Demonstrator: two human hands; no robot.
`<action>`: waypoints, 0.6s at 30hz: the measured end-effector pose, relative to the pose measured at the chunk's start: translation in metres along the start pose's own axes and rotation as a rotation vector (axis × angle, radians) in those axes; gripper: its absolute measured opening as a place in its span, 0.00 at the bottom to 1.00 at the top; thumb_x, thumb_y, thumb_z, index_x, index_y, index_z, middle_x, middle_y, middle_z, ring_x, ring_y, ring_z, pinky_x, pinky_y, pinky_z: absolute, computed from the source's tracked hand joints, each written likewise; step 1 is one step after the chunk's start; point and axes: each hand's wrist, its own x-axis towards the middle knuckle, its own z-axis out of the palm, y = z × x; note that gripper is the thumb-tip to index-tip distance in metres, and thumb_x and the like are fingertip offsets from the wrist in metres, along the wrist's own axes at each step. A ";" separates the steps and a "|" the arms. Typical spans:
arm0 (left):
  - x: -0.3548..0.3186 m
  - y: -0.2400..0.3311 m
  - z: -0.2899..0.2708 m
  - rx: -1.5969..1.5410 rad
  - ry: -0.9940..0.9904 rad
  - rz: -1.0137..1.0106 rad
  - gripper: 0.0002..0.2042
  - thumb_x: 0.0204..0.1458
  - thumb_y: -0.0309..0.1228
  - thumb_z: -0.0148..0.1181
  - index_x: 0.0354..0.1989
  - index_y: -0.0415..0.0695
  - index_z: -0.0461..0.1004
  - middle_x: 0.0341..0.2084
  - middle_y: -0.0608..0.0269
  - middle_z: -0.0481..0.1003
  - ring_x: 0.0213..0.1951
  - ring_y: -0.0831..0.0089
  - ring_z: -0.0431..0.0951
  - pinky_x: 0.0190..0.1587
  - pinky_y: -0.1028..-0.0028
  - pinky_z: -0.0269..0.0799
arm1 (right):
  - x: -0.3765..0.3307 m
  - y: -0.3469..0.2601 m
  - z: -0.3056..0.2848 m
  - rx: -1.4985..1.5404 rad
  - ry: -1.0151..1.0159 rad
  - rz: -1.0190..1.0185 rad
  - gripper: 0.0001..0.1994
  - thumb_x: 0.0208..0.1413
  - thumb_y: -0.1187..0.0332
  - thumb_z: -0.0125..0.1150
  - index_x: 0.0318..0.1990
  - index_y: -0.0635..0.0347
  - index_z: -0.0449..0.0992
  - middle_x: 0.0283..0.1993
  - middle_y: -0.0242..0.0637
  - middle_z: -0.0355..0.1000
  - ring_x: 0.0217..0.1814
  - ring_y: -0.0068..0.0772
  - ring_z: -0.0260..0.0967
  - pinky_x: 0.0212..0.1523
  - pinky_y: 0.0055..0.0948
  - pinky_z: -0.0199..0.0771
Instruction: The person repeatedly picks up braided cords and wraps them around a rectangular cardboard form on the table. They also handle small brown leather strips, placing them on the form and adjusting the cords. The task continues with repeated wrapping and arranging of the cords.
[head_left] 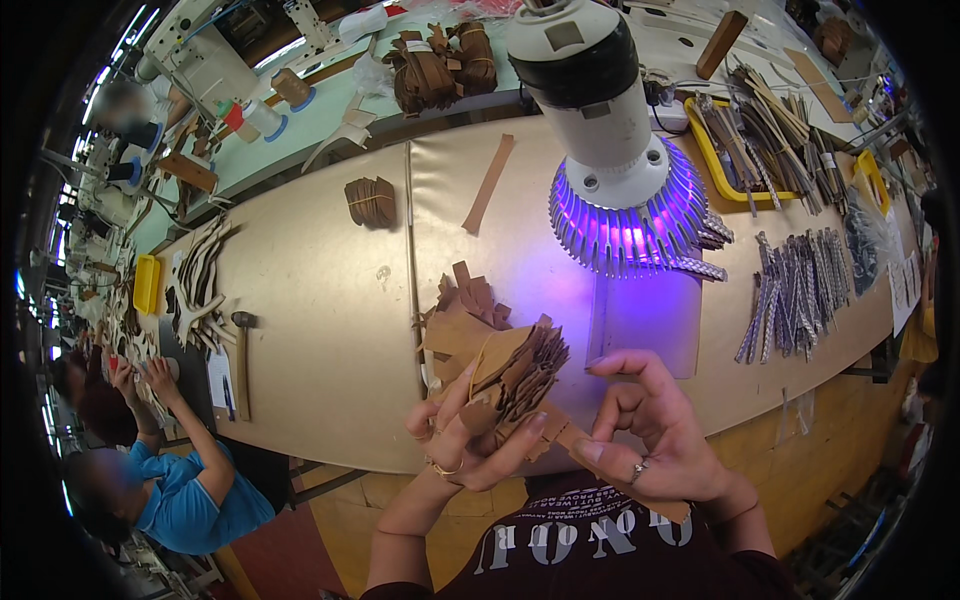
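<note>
A thick bundle of brown leather-like strips [522, 372], bound with a thin yellow band, rests in my left hand [462, 450]. The fingers of that hand wrap round its lower end, just above the table's near edge. One tan strip [566, 434] sticks out from the bundle toward the right. My right hand [655, 440] pinches this strip with the thumb, while its index finger is raised and bent. The strip's far end shows below the right palm. Behind the bundle, more loose brown pieces [468, 300] lie in a heap, partly hidden by it.
A lamp with a glowing purple ring [630, 215] hangs over the table [320, 300]. A smaller tied bundle [371, 203] and a single strip [488, 185] lie farther back. Silvery braided strips [790, 295] and a yellow tray [715, 175] are right; a hammer [243, 365] and a co-worker [190, 490] left.
</note>
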 end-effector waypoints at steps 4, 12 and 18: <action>0.000 0.000 -0.003 0.010 -0.021 -0.001 0.21 0.46 0.31 0.70 0.47 0.71 0.74 0.50 0.67 0.61 0.49 0.63 0.77 0.52 0.68 0.54 | 0.000 -0.001 0.000 0.001 0.004 0.019 0.28 0.55 0.76 0.63 0.60 0.61 0.56 0.28 0.30 0.67 0.32 0.16 0.67 0.39 0.20 0.67; -0.001 0.000 0.000 0.014 0.007 0.008 0.21 0.47 0.31 0.69 0.48 0.72 0.73 0.52 0.66 0.61 0.49 0.63 0.77 0.52 0.68 0.53 | 0.001 0.000 0.001 -0.009 0.004 0.013 0.28 0.55 0.76 0.63 0.60 0.61 0.56 0.28 0.29 0.66 0.32 0.16 0.67 0.39 0.21 0.67; -0.004 0.000 0.001 -0.003 0.004 -0.007 0.20 0.49 0.34 0.68 0.49 0.72 0.73 0.53 0.65 0.60 0.49 0.63 0.77 0.52 0.67 0.54 | 0.001 0.000 0.001 -0.002 0.004 0.021 0.28 0.55 0.76 0.63 0.60 0.61 0.56 0.27 0.30 0.66 0.32 0.16 0.67 0.39 0.21 0.67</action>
